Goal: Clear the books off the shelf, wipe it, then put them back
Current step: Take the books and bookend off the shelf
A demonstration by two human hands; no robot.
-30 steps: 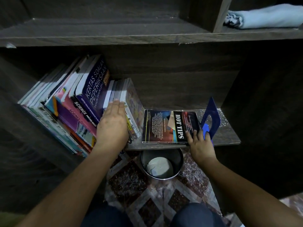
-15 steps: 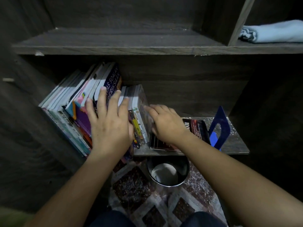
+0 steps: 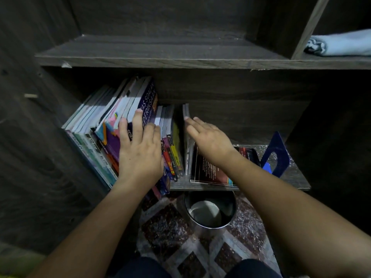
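On the dark wood-grain shelf (image 3: pixel 293 178), the left hand (image 3: pixel 140 151) is pressing flat, fingers spread, on the leaning glossy books (image 3: pixel 112 121) — the right hand (image 3: pixel 208 139), fingers straight, is propping a thin book (image 3: pixel 187 125) upright beside a flat-lying book (image 3: pixel 208 174) and a blue bookend (image 3: pixel 278 149).

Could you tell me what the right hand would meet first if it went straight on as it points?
Probably the thin pale upright books right at the right hand's fingers; whether they touch is unclear.
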